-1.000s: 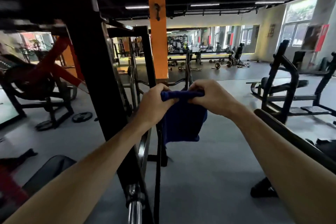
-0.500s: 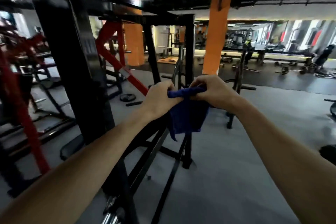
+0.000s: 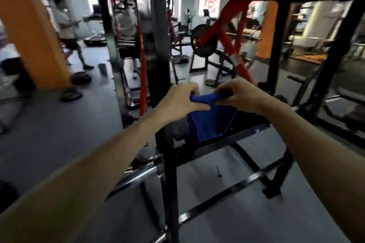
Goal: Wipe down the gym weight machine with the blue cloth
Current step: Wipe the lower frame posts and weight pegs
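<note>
Cloth held up in front of the rack

My left hand (image 3: pixel 178 100) and right hand (image 3: pixel 240 95) pinch the cloth (image 3: pixel 209 122) between them, before the rack upright (image 3: pixel 158 45). Bars (image 3: pixel 215 193) lie below; a pillar (image 3: pixel 33 29) stands far left, a person (image 3: pixel 67 31) behind it.

The picture is soft throughout with motion blur, heaviest toward the edges, where the wide lens also bends straight lines. Daylight enters through bright, washed-out windows (image 3: pixel 209 2) at 12 o'clock, and another pale glow sits at 2 o'clock. The tall black steel frame (image 3: pixel 158 45) reads nearly as silhouette against it. Streaky glare runs along the chrome bars (image 3: pixel 138 175) low down. The grey rubber floor (image 3: pixel 49 134) is evenly, dimly lit.
</note>
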